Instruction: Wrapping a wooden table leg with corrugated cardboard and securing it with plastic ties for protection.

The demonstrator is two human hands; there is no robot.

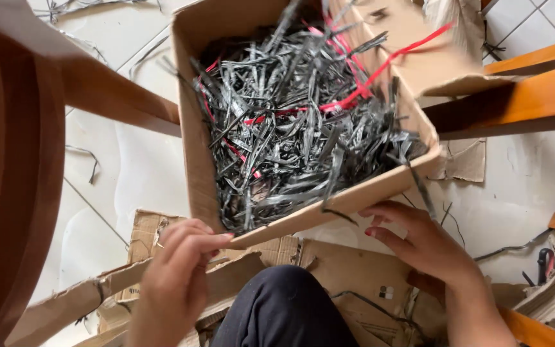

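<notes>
A cardboard box (194, 160) stands tilted in front of me, heaped with several thin black plastic strips (290, 135) and a few red strips (367, 80). My left hand (178, 273) is at the box's near corner, fingertips curled against the lower edge. My right hand (422, 244) touches the near edge on the right, fingers apart and bent under the rim. Neither hand encloses anything I can make out. My dark-trousered knee (281, 308) is between the hands.
Flattened cardboard sheets (348, 270) lie on the white tiled floor (130, 173) under the box. Wooden furniture parts frame the scene: a brown piece (14, 160) at left, orange bars (521, 96) at right. Loose strips lie scattered on the floor.
</notes>
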